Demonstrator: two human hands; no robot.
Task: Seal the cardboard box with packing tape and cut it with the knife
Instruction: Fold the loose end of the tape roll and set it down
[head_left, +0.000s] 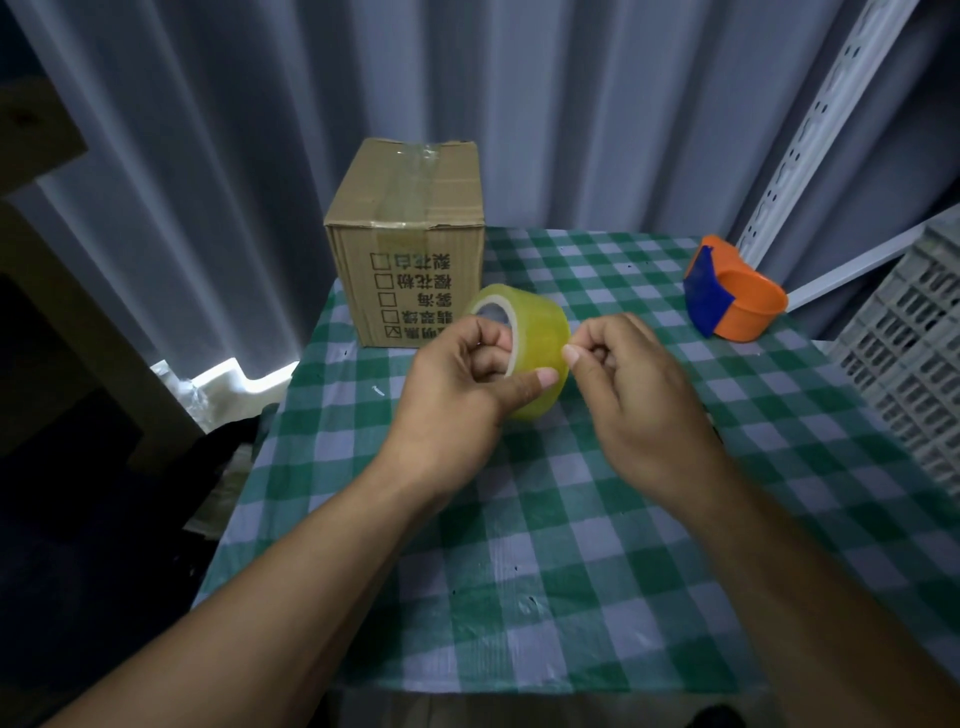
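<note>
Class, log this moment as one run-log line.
left hand: holds yellowish tape roll | right hand: picking tape end | brown cardboard box: behind, untouched

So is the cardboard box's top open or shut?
Shut. The cardboard box has its top flaps flat and closed, with clear tape along the seam.

The cardboard box (405, 239) is standing at the far left corner of the table (571, 545), close against the curtain (260, 130) hanging behind. The tape dispenser (730, 288) is lying near the far right edge, well apart from the box. A crate (904, 364) is sitting beside the right edge. The tape roll (537, 345) is hanging above the table's middle, in front of the box, between the left hand (457, 384) and the right hand (628, 384).
</note>
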